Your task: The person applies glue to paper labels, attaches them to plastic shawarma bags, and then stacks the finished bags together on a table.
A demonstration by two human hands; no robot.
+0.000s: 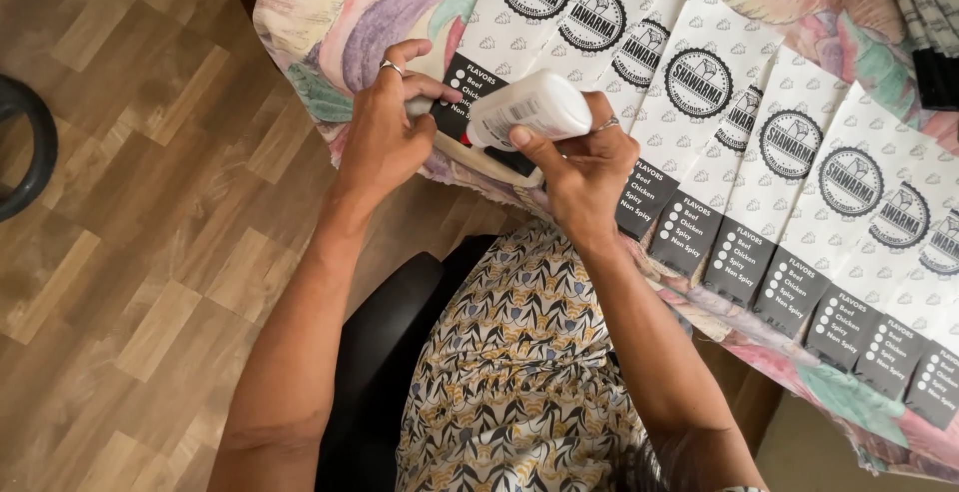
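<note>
At the table edge [300, 82], approx centre frame, a white glue bottle [526, 109] is gripped by the right hand [584, 167], w/ its nozzle end pinched by the left hand [385, 132] at 9 o'clock. From 12 to 4 o'clock, overlapping white paper sleeves [789, 152] are fanned on the floral cloth. A black chair [385, 352] is seen at 6 o'clock.
</note>
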